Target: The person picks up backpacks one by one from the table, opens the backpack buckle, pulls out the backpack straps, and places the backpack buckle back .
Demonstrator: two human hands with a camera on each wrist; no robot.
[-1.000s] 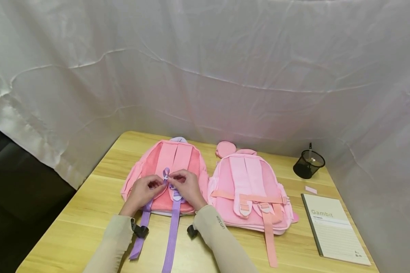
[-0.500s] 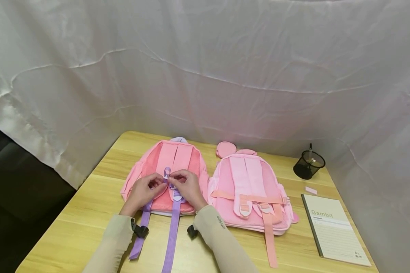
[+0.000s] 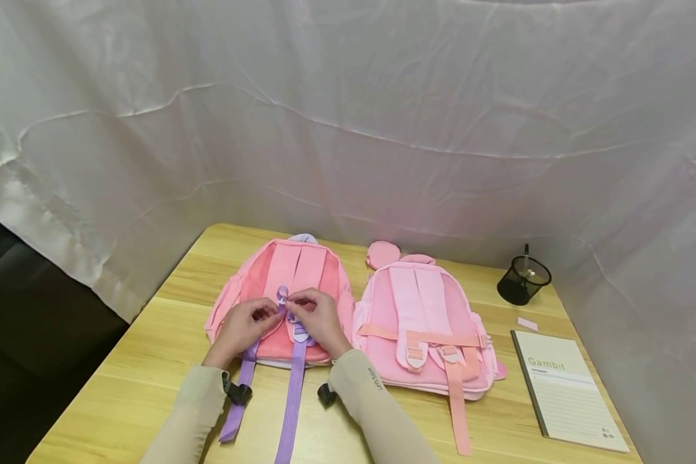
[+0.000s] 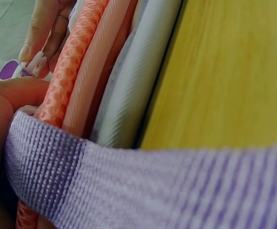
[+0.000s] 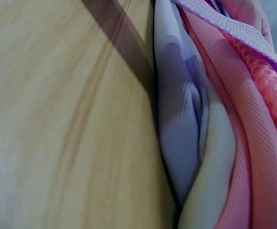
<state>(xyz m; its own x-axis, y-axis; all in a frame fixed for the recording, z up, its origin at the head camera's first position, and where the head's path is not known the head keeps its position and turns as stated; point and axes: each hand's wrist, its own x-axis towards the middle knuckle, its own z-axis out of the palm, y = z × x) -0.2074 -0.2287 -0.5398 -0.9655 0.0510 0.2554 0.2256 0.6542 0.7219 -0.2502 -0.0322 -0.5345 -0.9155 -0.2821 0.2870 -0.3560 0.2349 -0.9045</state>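
Note:
A coral-pink backpack (image 3: 339, 274) lies back side up on the wooden table, its shoulder straps facing me. Above its lower half, both hands meet at a small white buckle (image 3: 281, 299) with a purple webbing loop (image 3: 283, 290) standing up from it. My left hand (image 3: 245, 327) pinches the buckle and webbing from the left. From the other side, my right hand (image 3: 321, 322) pinches the same piece with thumb and forefinger. The left wrist view shows fingertips at the white buckle (image 4: 22, 70). Two purple straps (image 3: 292, 406) trail toward me. The exact grip is partly hidden.
A lighter pink backpack (image 3: 383, 348) with orange straps lies close on the right. Farther right are a black mesh pen holder (image 3: 516, 288), a small pink slip (image 3: 528, 323) and a notebook (image 3: 571, 386). Grey curtains (image 3: 348, 129) hang behind the table.
The purple loop and white buckle tilt slightly between the fingertips. Both hands stay almost in place, and the backpacks have not moved.

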